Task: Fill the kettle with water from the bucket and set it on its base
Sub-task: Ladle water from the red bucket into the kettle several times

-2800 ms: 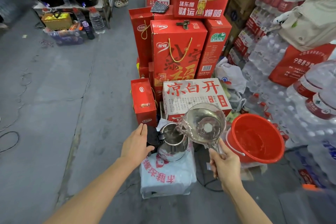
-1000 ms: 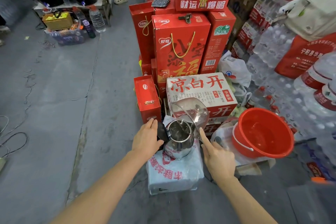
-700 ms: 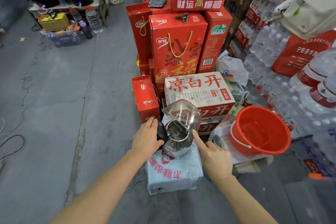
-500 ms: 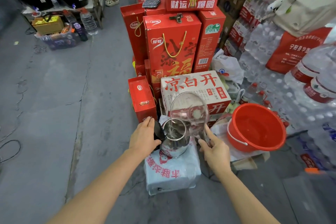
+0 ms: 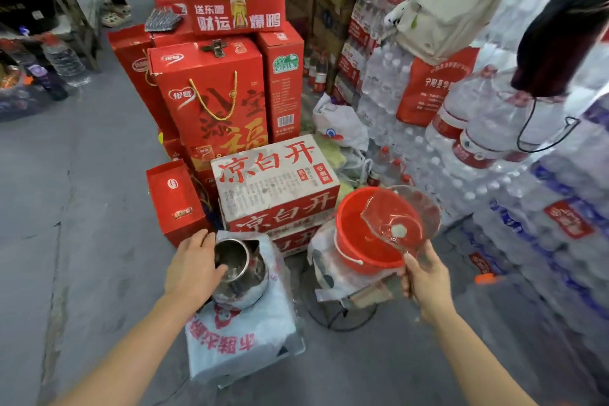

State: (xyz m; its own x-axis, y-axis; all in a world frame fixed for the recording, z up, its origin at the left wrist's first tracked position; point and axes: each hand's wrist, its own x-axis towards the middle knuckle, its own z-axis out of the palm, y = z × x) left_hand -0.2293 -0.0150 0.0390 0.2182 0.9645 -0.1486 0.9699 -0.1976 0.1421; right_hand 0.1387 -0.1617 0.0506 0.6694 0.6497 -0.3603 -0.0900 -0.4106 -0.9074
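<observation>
Only the head view here, looking down at a cramped shop floor. The steel kettle (image 5: 238, 273) sits lid-open on a white plastic-wrapped bundle (image 5: 244, 336), and the left hand (image 5: 192, 269) is closed around its handle side, steadying it. The right hand (image 5: 425, 283) grips the handle of a clear plastic scoop (image 5: 400, 219), which hangs tilted over the mouth of the red bucket (image 5: 349, 250), just right of the kettle on its own wrapped stack.

Looks like the person is going in for another scoop. Best bet is probably to dip at an angle, not overfill, and carry it level, since the kettle mouth is narrow. Pour slow along the scoop's lip and keep that left hand clamped, because the bundle looks soft and wobbly. The base isn't visible, and there's a black cord (image 5: 339, 318) on the floor nearby, so spills matter.
</observation>
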